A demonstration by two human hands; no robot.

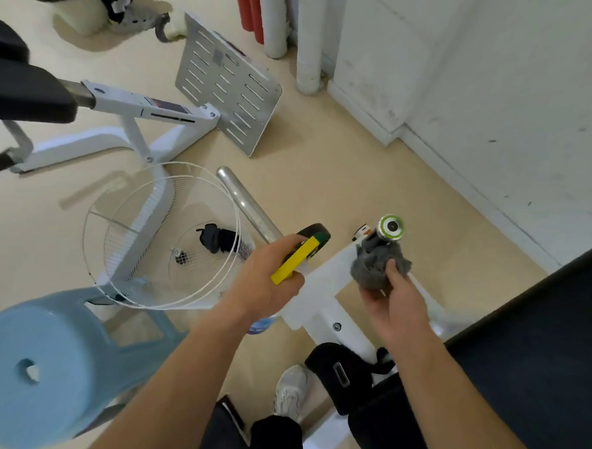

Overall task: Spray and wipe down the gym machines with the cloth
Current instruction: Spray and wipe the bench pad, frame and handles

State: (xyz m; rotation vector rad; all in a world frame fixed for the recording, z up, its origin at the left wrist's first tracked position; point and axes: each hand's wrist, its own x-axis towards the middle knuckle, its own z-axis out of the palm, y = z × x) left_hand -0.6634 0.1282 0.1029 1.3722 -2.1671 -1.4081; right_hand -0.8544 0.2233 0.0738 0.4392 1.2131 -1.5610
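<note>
Though its mesh is see-through, the white wire basket (124,254) on the floor shows little that can be named: a crumpled black item (216,238) and a smaller dark bit (181,257) just beside it.

The left hand (267,284) has its fingers curled round the spray bottle (294,260). The bottle's yellow trigger and green-black head show, but its body is mostly hidden under the palm. The right hand (394,301) pinches the grey cloth (375,264) in its fingers, bunched against a green-ringed knob (391,227) on the white machine frame (325,281). A chrome bar (245,203) slants down and is lost behind the left hand.

One black pad (13,91) is cut off at the upper left, and another (541,348) at the lower right. A pale blue stool (38,368) stands near the basket, and a slotted metal footplate (227,80) sits tilted farther off.

The beige floor (336,160) meets a scuffed white wall (485,77). White pipes (307,38) and red cylinders (249,10) run out of view at the top.
</note>
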